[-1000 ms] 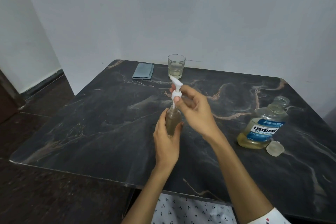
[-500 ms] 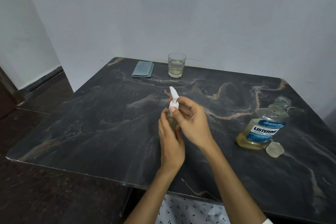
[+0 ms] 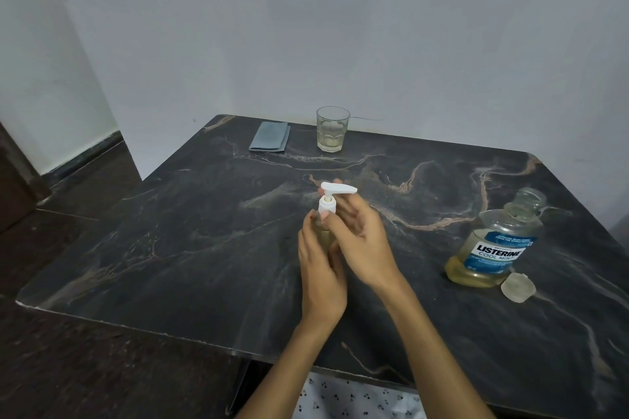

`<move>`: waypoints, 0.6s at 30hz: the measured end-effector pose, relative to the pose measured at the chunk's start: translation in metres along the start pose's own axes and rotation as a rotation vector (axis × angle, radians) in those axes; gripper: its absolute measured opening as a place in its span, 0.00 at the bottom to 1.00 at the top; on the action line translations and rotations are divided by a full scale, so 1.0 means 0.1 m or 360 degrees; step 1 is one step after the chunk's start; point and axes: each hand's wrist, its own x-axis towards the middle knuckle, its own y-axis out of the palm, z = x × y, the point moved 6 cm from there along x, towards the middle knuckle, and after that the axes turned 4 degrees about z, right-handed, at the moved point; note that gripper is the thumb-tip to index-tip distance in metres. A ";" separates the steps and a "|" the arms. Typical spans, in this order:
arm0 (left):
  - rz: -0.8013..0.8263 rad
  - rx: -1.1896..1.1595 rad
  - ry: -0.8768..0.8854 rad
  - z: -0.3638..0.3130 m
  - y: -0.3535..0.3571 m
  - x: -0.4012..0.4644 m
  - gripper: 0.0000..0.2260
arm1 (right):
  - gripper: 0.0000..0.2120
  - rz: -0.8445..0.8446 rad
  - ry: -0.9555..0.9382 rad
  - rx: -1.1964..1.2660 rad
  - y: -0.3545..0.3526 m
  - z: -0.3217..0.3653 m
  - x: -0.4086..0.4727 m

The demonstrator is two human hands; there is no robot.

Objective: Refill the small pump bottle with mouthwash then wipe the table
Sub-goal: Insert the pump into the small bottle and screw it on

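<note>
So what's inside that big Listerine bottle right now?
The Listerine bottle is uncapped and holds yellowish liquid in its lower part only; the label covers part of the level. Its cap lies beside it on the table.

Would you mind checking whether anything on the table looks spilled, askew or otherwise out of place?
No spill shows. The mouthwash bottle stands uncapped at the right, its cap lying loose on the table beside it.
</note>
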 end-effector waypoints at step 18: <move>-0.0012 -0.0014 -0.0026 -0.02 -0.02 -0.01 0.25 | 0.15 -0.0119 -0.0083 -0.0002 -0.05 0.04 0.01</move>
